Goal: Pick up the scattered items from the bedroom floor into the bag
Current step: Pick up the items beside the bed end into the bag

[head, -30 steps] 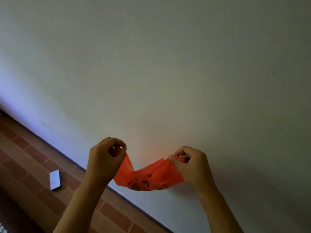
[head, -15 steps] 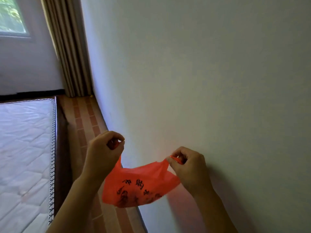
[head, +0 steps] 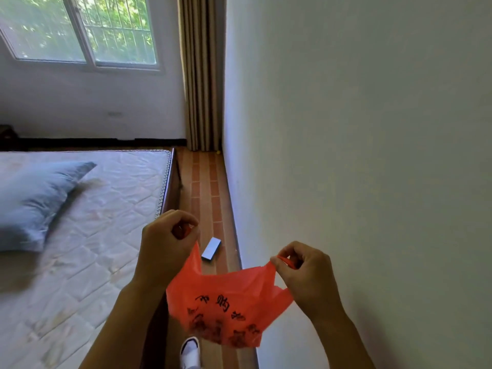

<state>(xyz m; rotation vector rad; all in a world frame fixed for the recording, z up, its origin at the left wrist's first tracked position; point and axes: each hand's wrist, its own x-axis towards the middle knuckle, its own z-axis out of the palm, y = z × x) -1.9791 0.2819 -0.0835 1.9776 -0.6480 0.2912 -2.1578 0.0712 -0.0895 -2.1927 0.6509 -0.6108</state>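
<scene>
Left hand (head: 165,251) and right hand (head: 306,278) each pinch a handle of the orange bag (head: 226,304), which hangs spread between them over the brick floor (head: 210,187). Small blue box (head: 211,249) on floor just beyond, between bed (head: 87,235) and wall (head: 359,155); window (head: 80,30) farthest.

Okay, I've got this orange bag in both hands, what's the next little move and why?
Probably step forward and crouch toward the small blue rectangular box lying on the brick-patterned floor between the bed and the wall. Your left hand and right hand each pinch a handle of the thin orange plastic bag, so it hangs ready to be opened, and the box lies just ahead.
</scene>
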